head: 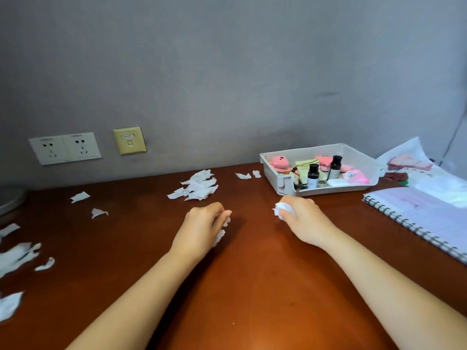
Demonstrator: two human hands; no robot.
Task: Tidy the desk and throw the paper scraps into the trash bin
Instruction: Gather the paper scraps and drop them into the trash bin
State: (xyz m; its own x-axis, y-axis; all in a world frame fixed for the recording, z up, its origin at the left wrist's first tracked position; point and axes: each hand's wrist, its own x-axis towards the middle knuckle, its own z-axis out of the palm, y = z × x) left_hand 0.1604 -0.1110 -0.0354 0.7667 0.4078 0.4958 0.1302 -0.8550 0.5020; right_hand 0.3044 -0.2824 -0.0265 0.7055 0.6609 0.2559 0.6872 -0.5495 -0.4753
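Right hand (300,218) curled round a white wad (283,209), left hand (204,223) pinching loose scraps (222,232) with a tail hanging out; main pile (198,186) at the left hand's 12 o'clock, strays (17,256) out at 9 o'clock by the desk (252,286) edge, trash bin not in view. Risk: both hands already loaded, so grabbing more likely sheds the dangling bit; a sweep toward 1 o'clock could clip the tray (271,173).

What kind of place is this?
Probably someone's study corner in a bedroom or dorm: a brown desk below wall sockets, a spiral notebook, and a tray of little bottles.
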